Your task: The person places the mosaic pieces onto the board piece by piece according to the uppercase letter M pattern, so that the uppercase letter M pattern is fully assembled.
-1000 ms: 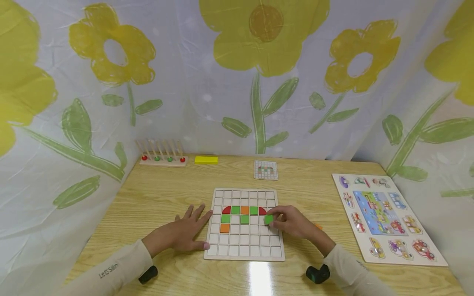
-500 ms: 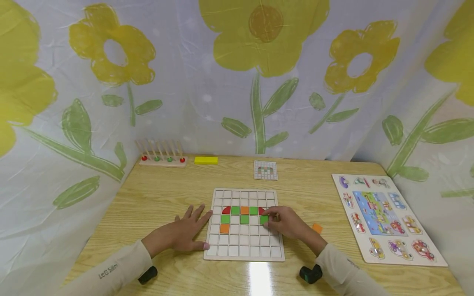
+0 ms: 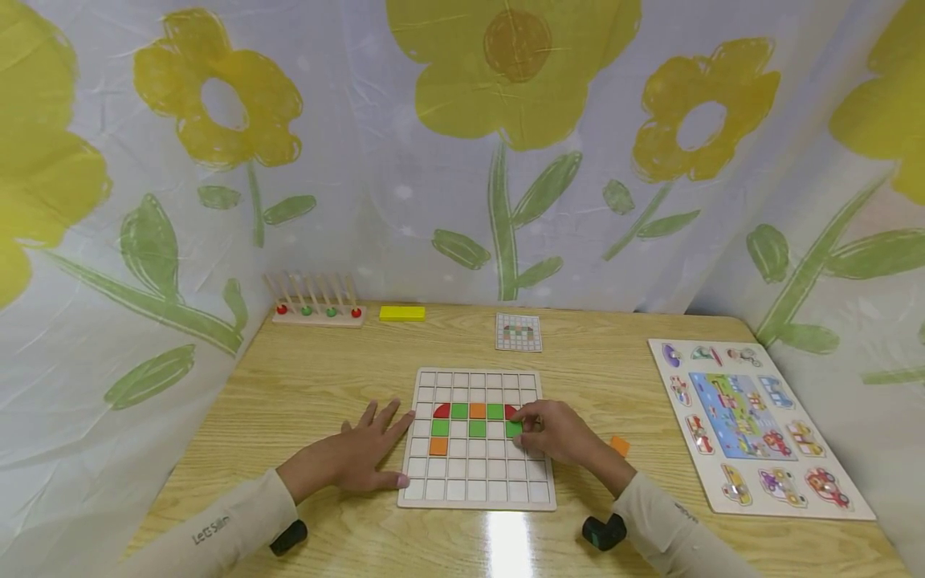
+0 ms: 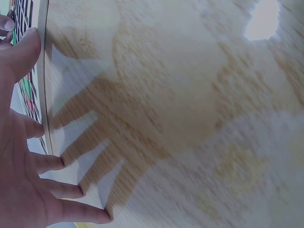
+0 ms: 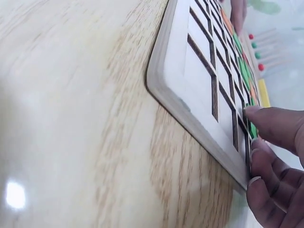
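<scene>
A wooden grid board (image 3: 477, 469) lies on the table, set with green and orange square tiles and two red quarter-round tiles. My right hand (image 3: 560, 433) is over its right side, thumb and fingers curled at a green square tile (image 3: 513, 429) just below the right red tile (image 3: 510, 412). In the right wrist view the thumb rests on this green tile (image 5: 252, 129), level with the grid. My left hand (image 3: 370, 453) lies spread on the table, thumb and index fingertip at the board's left edge. In the left wrist view its fingers (image 4: 71, 209) are straight.
A loose orange square tile (image 3: 619, 445) lies by the right wrist. Behind the board is a small pattern card (image 3: 518, 332). A peg rack (image 3: 319, 316) and a yellow block (image 3: 402, 313) stand at the back left. A picture puzzle board (image 3: 759, 425) lies at right.
My right hand has moved slightly left with the green square tile, which now lies in line with the grid cell under the red tile. The left hand has stayed still.
</scene>
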Demonstrator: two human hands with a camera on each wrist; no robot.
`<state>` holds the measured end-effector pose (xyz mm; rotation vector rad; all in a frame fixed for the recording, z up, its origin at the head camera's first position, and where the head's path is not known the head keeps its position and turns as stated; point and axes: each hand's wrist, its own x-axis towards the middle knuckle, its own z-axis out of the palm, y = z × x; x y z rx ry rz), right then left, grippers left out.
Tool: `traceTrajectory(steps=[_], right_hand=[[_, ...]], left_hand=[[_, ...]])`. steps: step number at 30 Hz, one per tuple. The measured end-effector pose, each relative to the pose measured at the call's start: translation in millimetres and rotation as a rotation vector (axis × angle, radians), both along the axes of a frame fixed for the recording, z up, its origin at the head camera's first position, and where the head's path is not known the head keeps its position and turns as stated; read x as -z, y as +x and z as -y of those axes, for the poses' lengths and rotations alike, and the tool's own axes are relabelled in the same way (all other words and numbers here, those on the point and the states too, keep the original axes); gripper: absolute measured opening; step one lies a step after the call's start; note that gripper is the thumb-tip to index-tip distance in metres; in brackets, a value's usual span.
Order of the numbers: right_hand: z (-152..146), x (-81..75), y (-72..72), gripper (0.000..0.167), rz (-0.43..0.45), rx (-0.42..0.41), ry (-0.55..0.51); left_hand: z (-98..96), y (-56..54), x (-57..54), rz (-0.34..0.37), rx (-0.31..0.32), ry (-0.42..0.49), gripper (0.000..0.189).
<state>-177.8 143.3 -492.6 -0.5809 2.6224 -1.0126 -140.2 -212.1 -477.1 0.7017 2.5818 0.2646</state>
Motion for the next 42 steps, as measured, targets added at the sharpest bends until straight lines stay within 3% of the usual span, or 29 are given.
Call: traceTrajectory(steps=[10, 16, 26, 42], right_hand=[[-17, 4.4, -1.4, 0.019, -0.036, -0.069, -0.080], [-36, 4.1, -4.0, 0.019, -0.019, -0.052, -0.105], [-78, -4.4, -9.7, 0.019, -0.126, -0.029, -0.116], [-133, 3.5, -0.7, 0.016, -0.169, -0.007, -0.087]], left_hand=[[-0.1, 0.8, -0.9, 0.003, -0.003, 0.005, 0.101], [-1.3, -0.5, -2.4, 0.023, 0.005, 0.002, 0.099], [-1.8, -0.2, -2.6, 0.024, -0.008, -0.002, 0.100], [-1.8, 0.5, -1.3, 0.019, -0.024, -0.002, 0.099]])
